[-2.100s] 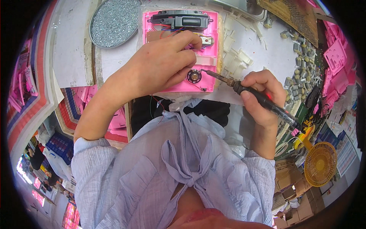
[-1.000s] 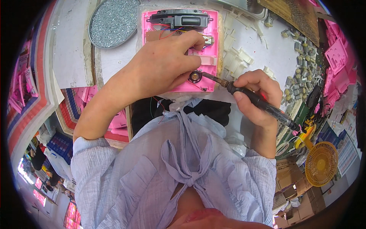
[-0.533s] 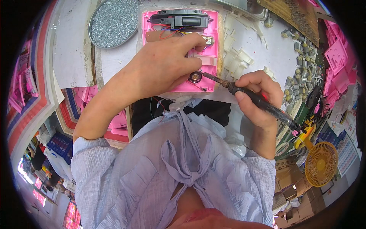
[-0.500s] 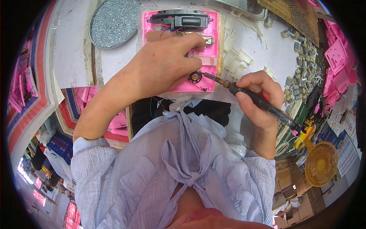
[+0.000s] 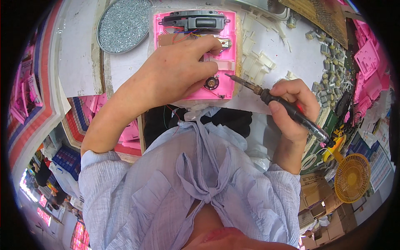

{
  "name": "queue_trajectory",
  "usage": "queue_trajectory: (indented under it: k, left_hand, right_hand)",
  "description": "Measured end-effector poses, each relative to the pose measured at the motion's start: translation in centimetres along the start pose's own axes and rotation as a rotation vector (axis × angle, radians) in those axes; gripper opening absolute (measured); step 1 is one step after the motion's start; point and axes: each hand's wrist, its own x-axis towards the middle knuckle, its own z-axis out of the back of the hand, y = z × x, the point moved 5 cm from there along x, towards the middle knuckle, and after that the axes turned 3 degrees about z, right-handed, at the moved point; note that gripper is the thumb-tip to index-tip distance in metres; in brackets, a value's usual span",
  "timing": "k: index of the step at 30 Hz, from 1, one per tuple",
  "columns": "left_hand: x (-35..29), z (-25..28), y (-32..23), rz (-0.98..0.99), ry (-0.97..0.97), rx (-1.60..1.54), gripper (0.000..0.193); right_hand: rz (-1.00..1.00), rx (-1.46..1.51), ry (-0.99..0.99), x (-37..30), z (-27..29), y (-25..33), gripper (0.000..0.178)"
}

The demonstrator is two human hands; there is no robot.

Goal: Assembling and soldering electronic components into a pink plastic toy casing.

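Note:
A pink plastic housing [image 5: 227, 89] lies in front of me with wired parts inside. My left hand [image 5: 177, 68] rests over its left side, fingers curled in; whatever they pinch is hidden beneath them. In my right hand [image 5: 295, 102] is a soldering iron [image 5: 300, 120] with a black handle, held like a pen. Its tip points left over the housing's right edge, apart from the small round dark part [image 5: 211, 83]. A small metal motor [image 5: 225, 43] sits beside my left fingertips. Across the housing's far end runs a black module [image 5: 204, 22], with red, blue and yellow wires near it.
A round metal tray [image 5: 123, 27] of small screws stands at the far left. White plastic pieces [image 5: 260, 62] and several small motors [image 5: 329, 66] lie to the right. Pink shells [image 5: 368, 62] pile up at the far right, above a yellow fan [image 5: 352, 178].
The soldering iron and my right hand have moved right, and the tip has come away from the round dark part. My left hand stays nearly still on the housing.

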Motion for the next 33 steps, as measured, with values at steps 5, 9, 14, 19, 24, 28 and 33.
queue_trajectory:
  k: [5, 9, 14, 19, 24, 28, 33]
  left_hand:
    - [0.0, 0.3, 0.0, -0.008, 0.008, -0.022, 0.024]
    - [-0.1, 0.3, 0.3, -0.026, 0.008, -0.029, 0.03]
    - [-0.2, 0.0, 0.4, -0.02, -0.009, -0.029, 0.033]
    - [-0.7, 0.9, 0.4, 0.035, -0.132, -0.056, 0.027]
    - [-2.3, 3.9, 2.2, 0.237, -0.435, -0.037, 0.024]
    - [-1.8, 3.6, 2.4, 0.203, -0.505, 0.024, 0.024]
    - [-1.4, 3.0, 2.9, 0.265, -0.466, 0.106, 0.022]
  right_hand:
    - [0.012, 0.012, -0.022, 0.0, -0.1, -0.1, 0.022]
    - [0.009, 0.011, -0.009, -0.1, 0.0, -0.2, 0.022]
    - [0.042, -0.015, 0.014, 0.1, 0.1, -0.1, 0.023]
    - [0.05, -0.005, -0.037, 0.1, 0.2, 0.2, 0.024]
    - [0.062, 0.045, -0.125, -0.1, 0.9, -0.2, 0.025]
    - [0.062, 0.053, -0.141, 0.5, 0.3, 0.0, 0.025]
    - [0.11, 0.03, -0.125, 0.7, 0.1, 0.0, 0.025]
